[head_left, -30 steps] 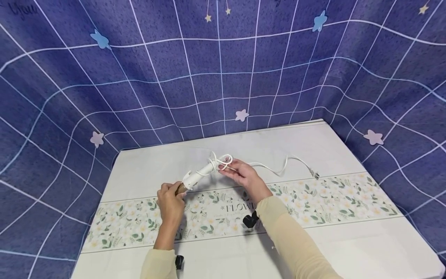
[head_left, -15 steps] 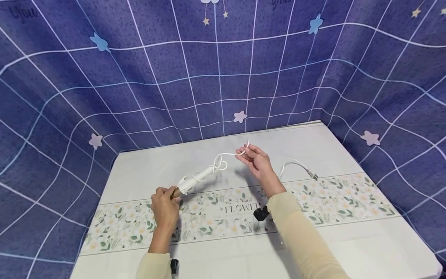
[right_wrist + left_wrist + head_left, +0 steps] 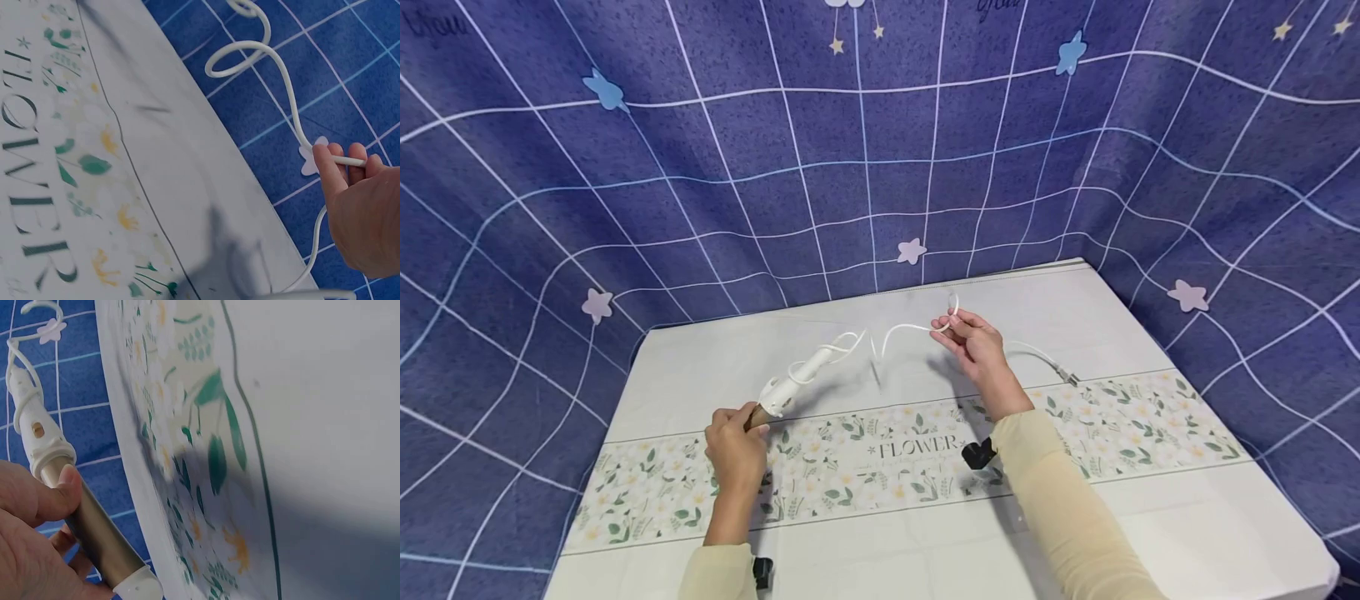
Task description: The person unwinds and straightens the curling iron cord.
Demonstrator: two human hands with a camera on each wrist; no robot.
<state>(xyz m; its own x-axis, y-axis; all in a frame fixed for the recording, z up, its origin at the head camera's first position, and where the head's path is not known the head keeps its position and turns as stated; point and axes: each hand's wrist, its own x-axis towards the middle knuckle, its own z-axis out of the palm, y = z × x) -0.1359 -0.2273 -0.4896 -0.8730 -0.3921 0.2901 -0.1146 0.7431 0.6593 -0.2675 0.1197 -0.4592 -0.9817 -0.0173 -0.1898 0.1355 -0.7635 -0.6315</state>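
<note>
My left hand point(image 3: 737, 450) grips the gold-brown barrel point(image 3: 103, 534) of a curling iron, thumb laid along it in the left wrist view. The iron's white handle point(image 3: 793, 385) points up and away to the right, raised over the table. White cord point(image 3: 289, 87) still loops around the handle and runs across in loose curls. Between thumb and fingers, my right hand point(image 3: 981, 350) pinches the cord, a bend of it sticking up above the fingertips. Beyond that hand, the cord's far end lies on the table with its plug point(image 3: 1066, 376).
A white table cover point(image 3: 880, 542) has a flowered band point(image 3: 1150, 417) with the word FLOWER. Behind and at both sides hangs a blue curtain point(image 3: 820, 200) with grid lines and stars. Small black devices point(image 3: 979, 454) sit at both wrists.
My right hand has moved right, first taking up then drawing out the cord, so its loops near the handle have stretched. The left hand and curling iron have shifted left and slightly nearer.
</note>
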